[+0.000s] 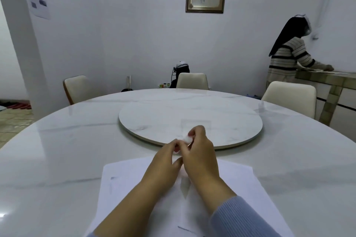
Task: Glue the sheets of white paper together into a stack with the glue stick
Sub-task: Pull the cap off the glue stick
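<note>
Sheets of white paper (127,183) lie spread on the near part of the round marble table, partly overlapping under my forearms. Both hands meet above the far edge of the paper. My right hand (200,152) pinches a small white glue stick (187,138) between thumb and fingers. My left hand (163,161) has its curled fingertips on the lower end of the same white stick. Most of the stick is hidden by my fingers.
A round marble turntable (231,121) sits in the table's middle, just beyond my hands. Cream chairs (192,81) stand around the far side. A person in a striped sweater (287,59) stands at a counter at the right.
</note>
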### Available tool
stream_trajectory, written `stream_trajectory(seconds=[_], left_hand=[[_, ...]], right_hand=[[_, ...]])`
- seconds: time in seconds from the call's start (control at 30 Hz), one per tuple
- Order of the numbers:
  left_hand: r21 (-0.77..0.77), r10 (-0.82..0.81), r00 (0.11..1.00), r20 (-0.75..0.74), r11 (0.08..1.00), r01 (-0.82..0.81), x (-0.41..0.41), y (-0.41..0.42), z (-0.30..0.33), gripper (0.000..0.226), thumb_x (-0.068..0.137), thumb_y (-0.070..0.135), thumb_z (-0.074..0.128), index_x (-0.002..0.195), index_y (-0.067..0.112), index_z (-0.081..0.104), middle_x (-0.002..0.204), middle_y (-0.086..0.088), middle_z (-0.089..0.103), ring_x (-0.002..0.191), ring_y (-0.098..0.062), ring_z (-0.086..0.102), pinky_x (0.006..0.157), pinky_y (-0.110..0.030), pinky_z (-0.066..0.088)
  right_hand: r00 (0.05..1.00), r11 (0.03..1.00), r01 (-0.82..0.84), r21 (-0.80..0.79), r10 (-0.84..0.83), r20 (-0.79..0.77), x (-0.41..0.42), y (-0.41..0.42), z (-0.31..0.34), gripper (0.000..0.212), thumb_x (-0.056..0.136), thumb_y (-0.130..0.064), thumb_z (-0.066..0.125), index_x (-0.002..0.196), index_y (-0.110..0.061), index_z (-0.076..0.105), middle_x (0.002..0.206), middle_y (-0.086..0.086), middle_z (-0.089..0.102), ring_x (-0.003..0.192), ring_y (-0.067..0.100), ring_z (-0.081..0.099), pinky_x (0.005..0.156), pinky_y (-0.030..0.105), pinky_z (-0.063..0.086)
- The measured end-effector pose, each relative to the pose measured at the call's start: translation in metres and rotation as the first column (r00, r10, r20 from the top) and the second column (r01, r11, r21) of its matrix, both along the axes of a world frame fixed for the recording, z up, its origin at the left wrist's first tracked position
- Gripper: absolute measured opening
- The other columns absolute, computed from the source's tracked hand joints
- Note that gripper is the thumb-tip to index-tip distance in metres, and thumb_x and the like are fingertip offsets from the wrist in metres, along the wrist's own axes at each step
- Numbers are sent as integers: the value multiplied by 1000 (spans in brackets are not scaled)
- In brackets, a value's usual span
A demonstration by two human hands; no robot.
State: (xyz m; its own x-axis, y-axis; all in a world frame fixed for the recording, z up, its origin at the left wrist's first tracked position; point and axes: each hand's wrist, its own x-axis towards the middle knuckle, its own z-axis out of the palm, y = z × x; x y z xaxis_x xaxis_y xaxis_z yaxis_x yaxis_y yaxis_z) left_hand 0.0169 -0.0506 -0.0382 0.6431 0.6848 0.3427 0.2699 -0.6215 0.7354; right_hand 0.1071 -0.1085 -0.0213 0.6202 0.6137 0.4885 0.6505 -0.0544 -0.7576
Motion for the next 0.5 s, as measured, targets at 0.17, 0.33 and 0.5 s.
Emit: stream_trajectory(seconds=[0.17, 0.33, 0.5], left_hand=[[-21, -8, 975, 224, 1000, 12, 0, -7, 9, 20, 93, 21, 49, 99, 38, 58, 96, 15, 66, 91, 2, 60, 77, -14, 46], [-398, -118, 956, 270, 890, 222, -11, -11, 17, 25, 98, 22, 41, 97, 24, 66, 78, 4, 69, 75, -16, 59, 75, -33, 46], [-576, -166, 884, 437, 704, 416, -15, -18, 22, 32, 99, 20, 37, 98, 8, 66, 75, -3, 64, 67, -14, 56, 75, -31, 44]], right_hand=[[998, 967, -54, 247, 63, -29, -1, -14, 19, 17, 86, -27, 65, 98, -30, 55, 72, -9, 56, 63, 4, 55, 57, 13, 44], [851, 909, -280, 310, 384, -357, 11, -29, 33, 15, 89, -17, 63, 93, -30, 68, 91, 0, 59, 81, 8, 56, 59, 9, 48], [732, 858, -361, 365, 503, -459, 12, -34, 34, 16, 92, -21, 59, 101, -27, 71, 99, -3, 71, 89, 5, 63, 73, 19, 52]])
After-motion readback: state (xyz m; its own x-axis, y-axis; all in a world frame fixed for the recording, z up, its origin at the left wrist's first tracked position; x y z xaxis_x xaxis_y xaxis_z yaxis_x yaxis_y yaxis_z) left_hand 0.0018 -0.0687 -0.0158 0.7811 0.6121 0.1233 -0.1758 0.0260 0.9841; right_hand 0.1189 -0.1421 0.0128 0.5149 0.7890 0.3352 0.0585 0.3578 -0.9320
